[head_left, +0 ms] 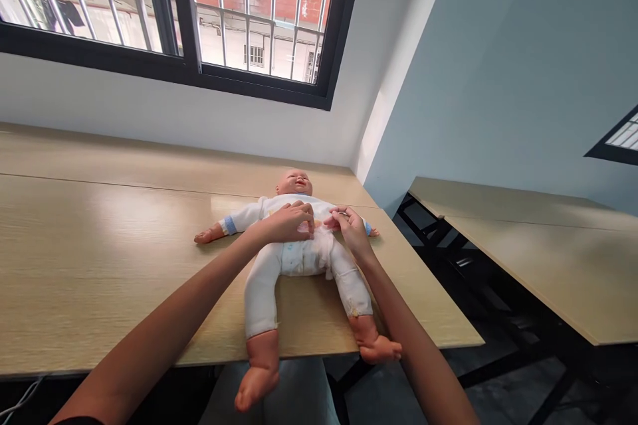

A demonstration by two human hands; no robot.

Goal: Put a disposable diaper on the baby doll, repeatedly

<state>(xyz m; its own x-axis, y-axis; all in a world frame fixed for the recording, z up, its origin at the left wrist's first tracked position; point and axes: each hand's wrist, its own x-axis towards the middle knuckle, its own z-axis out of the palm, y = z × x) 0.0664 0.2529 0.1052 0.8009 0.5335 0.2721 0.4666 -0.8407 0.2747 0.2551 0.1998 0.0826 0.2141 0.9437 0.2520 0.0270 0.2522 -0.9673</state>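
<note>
And there on the pale wooden desk (100,246) lay the vinyl baby doll (295,182) in its white cotton sleepsuit (304,259), head at 12 o'clock, feet at 6, left hand (286,222) fingers spread wide on the chest, right hand (352,230) fingers pinched narrow on the suit's front!

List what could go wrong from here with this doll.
The baby doll's feet jut past the table's front edge, so a pull toward the person could tip it off. The right hand seems to pinch the white bodysuit while the left hand rests on the chest; uneven tugging might strain the fabric.
</note>
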